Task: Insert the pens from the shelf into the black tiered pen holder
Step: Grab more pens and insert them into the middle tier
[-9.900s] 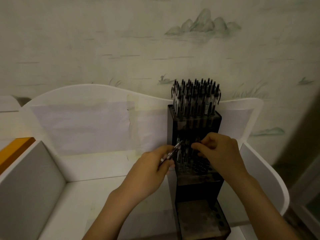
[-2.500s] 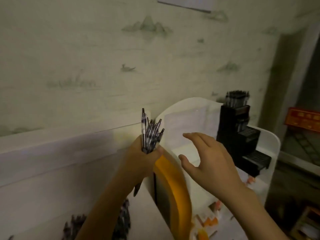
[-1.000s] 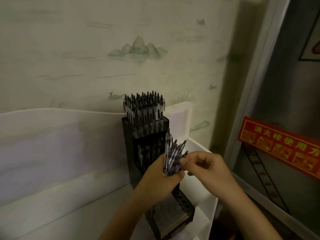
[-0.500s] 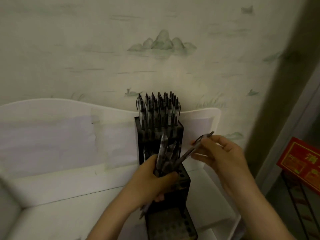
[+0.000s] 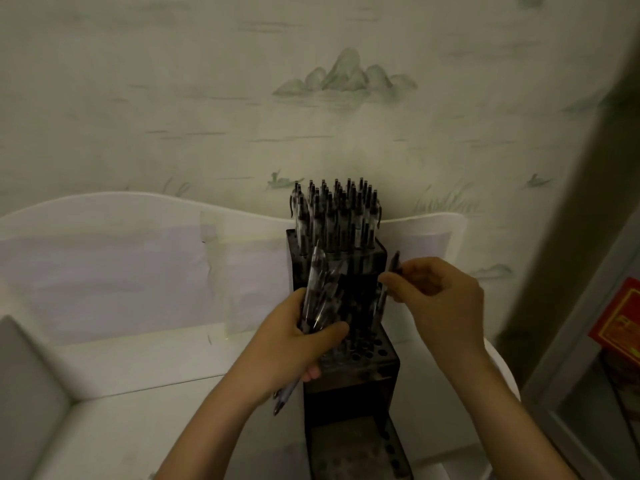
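Note:
The black tiered pen holder (image 5: 349,386) stands on the white shelf (image 5: 145,362) against the wall. Its top tier is packed with several upright pens (image 5: 334,213); the middle tier shows open holes, and the lowest tier lies at the frame bottom. My left hand (image 5: 294,344) is closed around a bundle of pens (image 5: 318,292), held just left of the middle tier, tips poking out below the fist. My right hand (image 5: 436,299) pinches a single pen (image 5: 393,268) nearly upright over the right side of the middle tier.
A white curved back panel (image 5: 138,237) rises behind the shelf, with a grey side panel (image 5: 24,375) at the left. A red sign (image 5: 620,323) sits by a door frame at the right. The wall is papered with pale mountain prints.
My right hand has pulled one pen out of the bundle and turned it from slanted to nearly upright over the holder. The view has shifted to centre on the holder.

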`<control>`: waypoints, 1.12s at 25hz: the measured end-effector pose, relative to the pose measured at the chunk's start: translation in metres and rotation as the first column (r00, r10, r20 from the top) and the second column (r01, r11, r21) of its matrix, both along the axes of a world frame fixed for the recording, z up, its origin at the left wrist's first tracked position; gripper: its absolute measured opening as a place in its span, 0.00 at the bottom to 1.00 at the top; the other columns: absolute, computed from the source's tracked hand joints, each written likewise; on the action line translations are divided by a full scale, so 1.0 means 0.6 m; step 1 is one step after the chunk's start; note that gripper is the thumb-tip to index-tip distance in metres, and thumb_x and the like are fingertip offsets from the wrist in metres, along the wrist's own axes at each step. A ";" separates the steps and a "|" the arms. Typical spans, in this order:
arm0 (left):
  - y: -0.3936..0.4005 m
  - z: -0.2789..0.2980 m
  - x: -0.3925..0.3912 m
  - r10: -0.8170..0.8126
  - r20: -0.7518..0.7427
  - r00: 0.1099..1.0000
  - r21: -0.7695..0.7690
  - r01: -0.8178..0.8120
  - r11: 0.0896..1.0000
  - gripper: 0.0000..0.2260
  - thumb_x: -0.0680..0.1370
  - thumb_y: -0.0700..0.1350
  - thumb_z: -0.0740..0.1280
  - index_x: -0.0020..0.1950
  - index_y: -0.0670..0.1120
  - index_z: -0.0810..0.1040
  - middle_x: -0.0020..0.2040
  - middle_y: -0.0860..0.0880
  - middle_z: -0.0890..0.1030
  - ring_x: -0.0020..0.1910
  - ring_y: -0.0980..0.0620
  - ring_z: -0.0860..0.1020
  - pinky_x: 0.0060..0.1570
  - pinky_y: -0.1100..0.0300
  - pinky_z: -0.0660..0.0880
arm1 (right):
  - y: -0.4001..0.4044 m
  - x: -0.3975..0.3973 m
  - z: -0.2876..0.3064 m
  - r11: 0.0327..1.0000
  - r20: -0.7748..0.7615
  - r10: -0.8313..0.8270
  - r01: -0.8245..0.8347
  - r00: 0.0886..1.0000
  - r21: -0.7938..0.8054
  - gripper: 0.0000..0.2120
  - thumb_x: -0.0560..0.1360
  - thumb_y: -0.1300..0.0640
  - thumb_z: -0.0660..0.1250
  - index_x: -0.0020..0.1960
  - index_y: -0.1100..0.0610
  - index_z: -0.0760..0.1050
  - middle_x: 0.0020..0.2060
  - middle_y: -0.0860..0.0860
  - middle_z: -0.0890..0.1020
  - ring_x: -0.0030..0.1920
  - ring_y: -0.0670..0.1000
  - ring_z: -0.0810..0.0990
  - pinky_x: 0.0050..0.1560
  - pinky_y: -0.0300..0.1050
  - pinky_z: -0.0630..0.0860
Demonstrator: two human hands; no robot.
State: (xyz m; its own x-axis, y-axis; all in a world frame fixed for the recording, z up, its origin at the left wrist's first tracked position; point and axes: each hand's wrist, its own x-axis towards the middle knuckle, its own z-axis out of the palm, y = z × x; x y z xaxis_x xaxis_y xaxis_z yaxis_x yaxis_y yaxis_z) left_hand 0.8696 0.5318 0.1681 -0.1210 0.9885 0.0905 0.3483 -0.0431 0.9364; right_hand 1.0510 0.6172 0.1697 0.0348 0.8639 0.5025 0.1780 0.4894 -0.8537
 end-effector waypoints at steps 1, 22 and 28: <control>0.000 -0.001 -0.001 0.001 0.001 1.000 0.000 -0.001 1.000 0.12 0.74 0.47 0.72 0.56 0.50 0.75 0.29 0.51 0.80 0.23 0.51 0.77 0.28 0.58 0.75 | 0.002 -0.007 -0.004 1.000 0.005 -0.004 0.004 1.000 0.007 0.07 0.66 0.54 0.79 0.39 0.52 0.81 0.32 0.45 0.84 0.34 0.46 0.83 0.39 0.39 0.80; 0.002 -0.012 -0.003 -0.012 0.019 1.000 -0.013 0.013 1.000 0.14 0.74 0.47 0.72 0.58 0.52 0.74 0.34 0.51 0.81 0.22 0.53 0.76 0.27 0.58 0.76 | 0.035 -0.018 -0.071 0.974 0.475 0.137 -0.030 0.869 -0.226 0.07 0.68 0.51 0.77 0.41 0.53 0.82 0.35 0.45 0.83 0.34 0.40 0.80 0.38 0.33 0.76; -0.001 -0.017 0.006 -0.040 -0.023 0.999 -0.044 0.039 0.998 0.15 0.74 0.48 0.72 0.59 0.53 0.73 0.43 0.49 0.83 0.24 0.55 0.77 0.29 0.58 0.78 | -0.020 -0.012 -0.030 0.990 0.265 0.120 -0.097 0.957 -0.099 0.05 0.70 0.48 0.74 0.39 0.48 0.83 0.33 0.42 0.84 0.36 0.41 0.81 0.36 0.29 0.74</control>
